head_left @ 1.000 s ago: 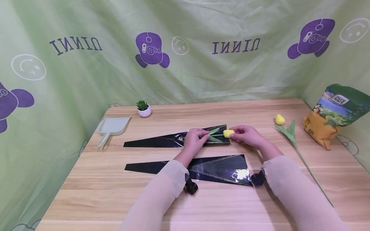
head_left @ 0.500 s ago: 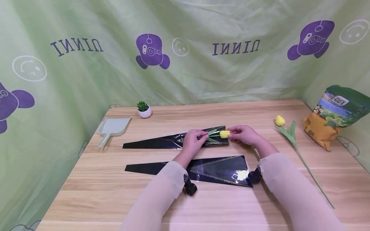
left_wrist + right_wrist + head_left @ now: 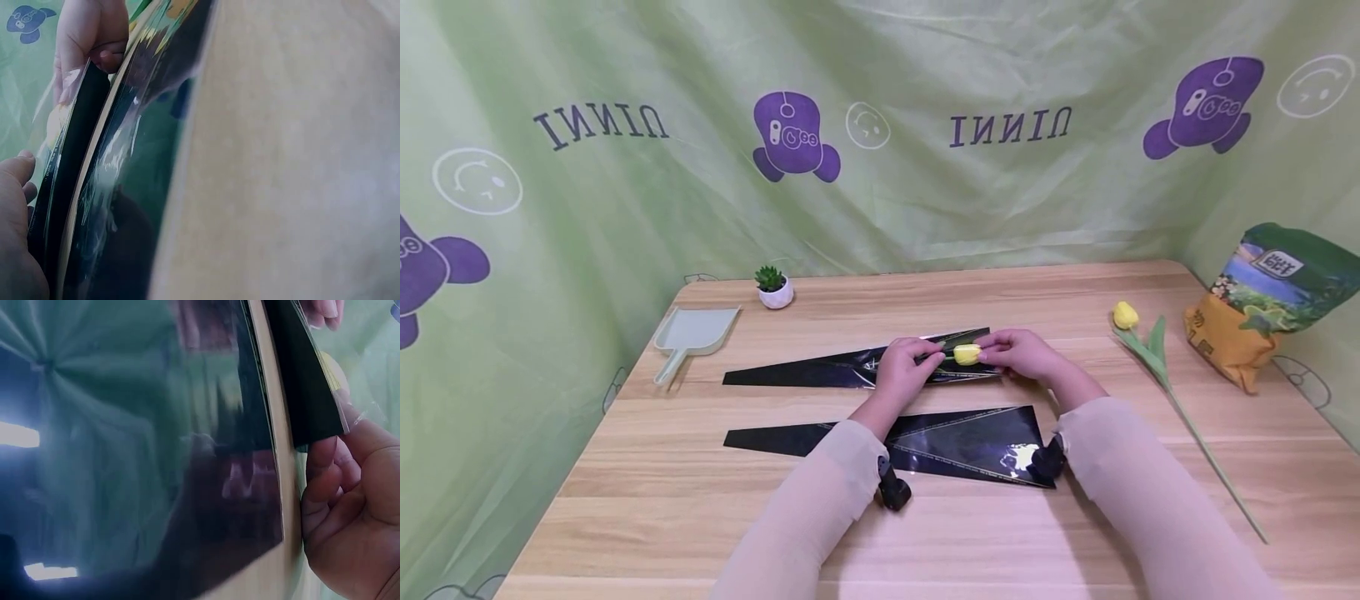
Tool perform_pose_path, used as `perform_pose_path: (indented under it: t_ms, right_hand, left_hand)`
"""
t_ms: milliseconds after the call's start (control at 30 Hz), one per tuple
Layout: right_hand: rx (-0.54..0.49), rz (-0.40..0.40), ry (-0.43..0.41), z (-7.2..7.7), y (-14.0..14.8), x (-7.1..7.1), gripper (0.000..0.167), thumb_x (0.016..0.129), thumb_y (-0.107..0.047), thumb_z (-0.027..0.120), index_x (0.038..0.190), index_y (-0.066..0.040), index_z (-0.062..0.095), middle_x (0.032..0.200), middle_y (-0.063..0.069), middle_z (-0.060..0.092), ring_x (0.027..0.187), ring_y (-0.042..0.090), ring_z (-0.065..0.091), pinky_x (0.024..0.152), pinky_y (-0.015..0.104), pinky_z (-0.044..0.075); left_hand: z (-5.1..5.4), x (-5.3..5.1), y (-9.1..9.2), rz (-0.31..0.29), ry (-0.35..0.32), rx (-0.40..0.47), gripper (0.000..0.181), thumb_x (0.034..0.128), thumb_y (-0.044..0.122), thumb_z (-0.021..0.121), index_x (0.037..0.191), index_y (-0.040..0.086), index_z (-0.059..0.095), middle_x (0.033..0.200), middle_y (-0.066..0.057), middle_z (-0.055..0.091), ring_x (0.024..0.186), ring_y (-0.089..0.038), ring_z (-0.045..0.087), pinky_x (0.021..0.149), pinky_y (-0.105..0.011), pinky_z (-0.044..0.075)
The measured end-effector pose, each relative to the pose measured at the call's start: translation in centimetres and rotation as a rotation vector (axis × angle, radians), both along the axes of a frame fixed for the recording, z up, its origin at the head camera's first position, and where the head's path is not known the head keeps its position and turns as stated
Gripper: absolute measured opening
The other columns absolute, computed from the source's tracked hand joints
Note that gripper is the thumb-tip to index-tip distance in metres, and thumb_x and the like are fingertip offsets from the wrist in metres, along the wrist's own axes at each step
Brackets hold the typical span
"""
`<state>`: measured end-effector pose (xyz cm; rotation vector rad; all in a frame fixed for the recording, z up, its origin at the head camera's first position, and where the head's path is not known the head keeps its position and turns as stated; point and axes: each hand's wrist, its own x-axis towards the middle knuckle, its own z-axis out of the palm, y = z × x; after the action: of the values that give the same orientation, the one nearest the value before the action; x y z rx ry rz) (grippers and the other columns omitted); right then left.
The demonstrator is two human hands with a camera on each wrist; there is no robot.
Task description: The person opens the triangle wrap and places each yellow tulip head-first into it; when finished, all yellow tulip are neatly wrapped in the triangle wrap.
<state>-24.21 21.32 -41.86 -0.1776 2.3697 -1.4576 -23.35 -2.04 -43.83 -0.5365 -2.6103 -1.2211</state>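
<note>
A yellow tulip (image 3: 966, 355) lies within the wide end of the far black flower sleeve (image 3: 808, 372), which has a clear film front. My right hand (image 3: 1028, 357) pinches its bloom from the right. At the sleeve's upper layer, my left hand (image 3: 898, 373) pinches the film; the fingers hide most of the stem and leaves. Film and black backing stand apart beside the left hand (image 3: 15, 219) in the left wrist view. In the right wrist view, the right hand's (image 3: 356, 500) fingers are at the sleeve's mouth, with the bloom (image 3: 334, 372) partly hidden behind film.
Nearer me lies a second black sleeve (image 3: 970, 442), flat under my forearms. Another yellow tulip (image 3: 1125, 316) lies at the right, beside a green and orange bag (image 3: 1262, 304). At the left are a grey dustpan (image 3: 694, 329) and a potted succulent (image 3: 774, 289).
My right hand has moved left with the tulip, and the bloom has slid from the sleeve's mouth further inside. The left hand has stayed nearly in place on the sleeve.
</note>
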Motion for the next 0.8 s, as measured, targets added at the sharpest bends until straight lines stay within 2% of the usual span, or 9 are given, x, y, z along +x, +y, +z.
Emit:
perform_pose_path:
  t_ms: [200, 300, 567, 800]
  right_hand:
    - [-0.01, -0.02, -0.008, 0.1, -0.8, 0.0, 0.047, 0.093, -0.018, 0.067, 0.133, 0.003, 0.055, 0.087, -0.007, 0.07, 0.059, 0.005, 0.052, 0.052, 0.018, 0.045]
    - [-0.016, -0.023, -0.012, 0.2, -0.9, 0.1, 0.047, 0.093, -0.017, 0.066, 0.134, 0.004, 0.054, 0.09, -0.006, 0.071, 0.06, 0.006, 0.052, 0.052, 0.018, 0.045]
    - [-0.01, -0.052, 0.006, 0.4, -0.6, 0.6, 0.046, 0.093, -0.011, 0.065, 0.135, 0.006, 0.052, 0.102, 0.006, 0.071, 0.068, 0.005, 0.058, 0.06, 0.019, 0.049]
    - [0.021, -0.059, 0.054, 1.2, 0.8, 1.6, 0.049, 0.096, -0.015, 0.062, 0.136, 0.008, 0.048, 0.117, 0.023, 0.067, 0.076, 0.006, 0.062, 0.067, 0.025, 0.054]
  left_hand:
    - [-0.1, -0.1, -0.1, 0.013, -0.009, -0.014, 0.021, 0.0892, 0.026, 0.071, 0.106, 0.016, 0.077, 0.109, -0.003, 0.075, 0.11, -0.022, 0.064, 0.1, -0.034, 0.048]
    - [-0.1, -0.1, -0.1, 0.015, -0.015, -0.022, 0.021, 0.0893, 0.026, 0.071, 0.107, 0.016, 0.077, 0.11, -0.002, 0.075, 0.111, -0.022, 0.064, 0.101, -0.035, 0.048]
    - [0.0, 0.1, -0.1, -0.003, -0.036, -0.06, 0.024, 0.0902, 0.026, 0.071, 0.111, 0.014, 0.076, 0.113, -0.004, 0.074, 0.115, -0.024, 0.062, 0.103, -0.037, 0.047]
    - [0.0, 0.0, -0.2, -0.008, -0.035, -0.088, 0.027, 0.0915, 0.026, 0.069, 0.114, 0.013, 0.074, 0.117, -0.007, 0.072, 0.116, -0.025, 0.06, 0.103, -0.037, 0.047]
